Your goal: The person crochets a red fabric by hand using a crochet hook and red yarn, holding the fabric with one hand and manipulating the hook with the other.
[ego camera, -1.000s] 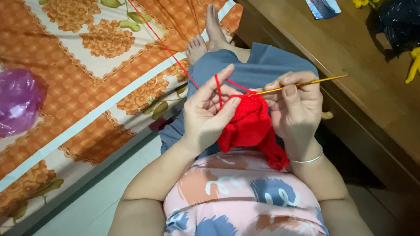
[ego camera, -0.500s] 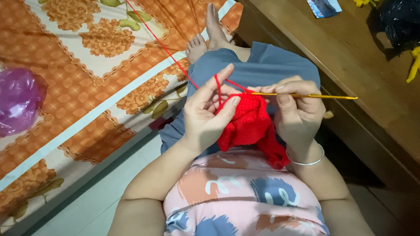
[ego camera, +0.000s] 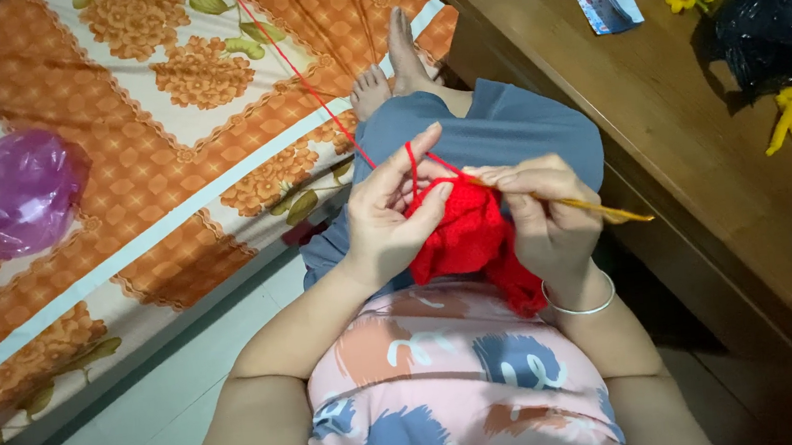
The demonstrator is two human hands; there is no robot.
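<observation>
We held the red crochet piece (ego camera: 468, 240) in our lap, over the grey shorts (ego camera: 502, 134), between both hands. Our left hand (ego camera: 396, 218) was curled closed on its upper edge, thumb and middle finger pinching the fabric, while the index finger stood up with the red yarn strand (ego camera: 310, 86) looped over it and running off taut across the orange floral bedsheet (ego camera: 123, 103). Our right hand (ego camera: 546, 211) was closed around the yellow crochet hook (ego camera: 602, 208), fingertips pressed together near its working end, the shaft poking out toward the wooden table (ego camera: 689, 115).

We judged the piece light, soft and floppy, with stretch in the stitches; it would sag if held by one corner, so the best hold was a pinch just beside the working stitch. The hook looked thin, stiff and smooth, apt to slip unless gripped near its middle. The strand needed only gentle tension. A purple plastic bag (ego camera: 12, 191) lay well apart.
</observation>
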